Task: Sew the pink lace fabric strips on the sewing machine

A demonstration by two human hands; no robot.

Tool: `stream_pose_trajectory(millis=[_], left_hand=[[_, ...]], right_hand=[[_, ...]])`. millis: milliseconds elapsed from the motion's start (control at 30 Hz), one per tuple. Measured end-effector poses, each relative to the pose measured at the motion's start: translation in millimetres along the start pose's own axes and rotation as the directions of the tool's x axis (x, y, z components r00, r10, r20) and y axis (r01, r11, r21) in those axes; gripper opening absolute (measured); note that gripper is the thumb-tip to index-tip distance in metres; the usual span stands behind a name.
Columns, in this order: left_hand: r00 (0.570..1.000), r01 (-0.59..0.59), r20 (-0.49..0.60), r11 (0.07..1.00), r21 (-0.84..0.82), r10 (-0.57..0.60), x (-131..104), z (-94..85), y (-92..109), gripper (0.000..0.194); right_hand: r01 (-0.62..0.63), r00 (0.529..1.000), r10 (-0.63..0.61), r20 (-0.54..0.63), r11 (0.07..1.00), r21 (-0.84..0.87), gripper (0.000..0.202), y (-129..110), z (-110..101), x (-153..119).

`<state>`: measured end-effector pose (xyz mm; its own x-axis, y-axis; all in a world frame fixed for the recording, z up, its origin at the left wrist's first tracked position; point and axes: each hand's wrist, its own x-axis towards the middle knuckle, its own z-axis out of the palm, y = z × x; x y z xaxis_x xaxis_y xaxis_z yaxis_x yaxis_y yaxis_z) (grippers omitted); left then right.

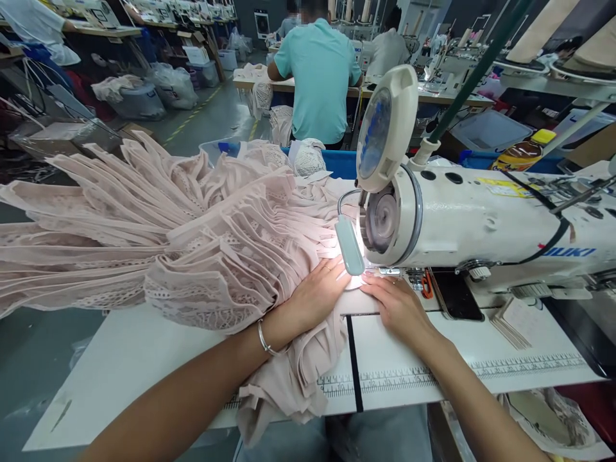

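Note:
My left hand (320,292), with a bracelet at the wrist, lies flat on pale pink lace fabric (226,256). Its stretched fingers point toward the needle area of a white sewing machine (462,212). Close to the needle, my right hand (399,301) rests with fingers extended on the lit edge of the cloth. A small grey-green lamp (350,247) hangs just above the fingertips and hides the needle. The fabric heaps up to the left in many layered strips, and some drapes over the table's front edge beneath my left forearm.
Right of my right hand lie orange-handled snips (427,284), a dark phone (455,295) and a stack of cards (513,324). A ruler strip (404,378) runs along the white table (144,366). A person in a turquoise shirt (317,77) sits ahead. A bottle (522,153) stands behind the machine.

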<state>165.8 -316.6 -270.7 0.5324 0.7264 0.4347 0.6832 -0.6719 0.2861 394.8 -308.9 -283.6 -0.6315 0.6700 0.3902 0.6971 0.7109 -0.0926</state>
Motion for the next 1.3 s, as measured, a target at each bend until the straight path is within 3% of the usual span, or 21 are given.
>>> stream_pose_trajectory(millis=[267,533,667,733,900,1000,1133,1300], left_hand=[[0.997,-0.072,0.030,0.970,0.233,0.067,-4,3.7,-1,0.033],[0.997,-0.059,0.056,0.962,0.266,0.045,-2,0.2,1,0.030],[0.992,-0.050,0.128,0.962,0.268,0.016,0,-4.1,4,0.028],[0.984,-0.033,0.175,0.965,0.262,-0.013,-1,-8.6,8,0.027],[0.941,0.151,0.234,0.923,0.355,-0.244,-2,-19.1,26,0.021],[0.914,0.126,0.314,0.917,0.379,-0.255,3,-18.9,31,0.021],[0.882,0.189,0.337,0.902,0.388,-0.330,15,-11.8,23,0.020],[0.865,0.271,0.301,0.878,0.394,-0.402,26,-1.4,11,0.021]], right_hand=[[-0.066,0.987,0.076,0.142,0.995,-0.074,0.056,2,7,0],[-0.006,0.990,0.020,0.138,0.995,-0.103,0.063,5,6,2],[-0.009,0.993,0.025,0.119,0.991,-0.132,0.056,8,8,4],[-0.018,0.994,0.032,0.105,0.991,-0.134,0.055,11,10,5],[-0.065,0.990,0.077,0.115,0.992,-0.112,0.052,10,11,12],[-0.071,0.987,0.092,0.133,0.985,-0.156,0.044,6,9,20],[-0.084,0.994,0.097,0.052,0.974,-0.208,0.038,4,8,25],[-0.045,0.984,0.073,0.163,0.985,-0.168,0.036,5,3,22]])
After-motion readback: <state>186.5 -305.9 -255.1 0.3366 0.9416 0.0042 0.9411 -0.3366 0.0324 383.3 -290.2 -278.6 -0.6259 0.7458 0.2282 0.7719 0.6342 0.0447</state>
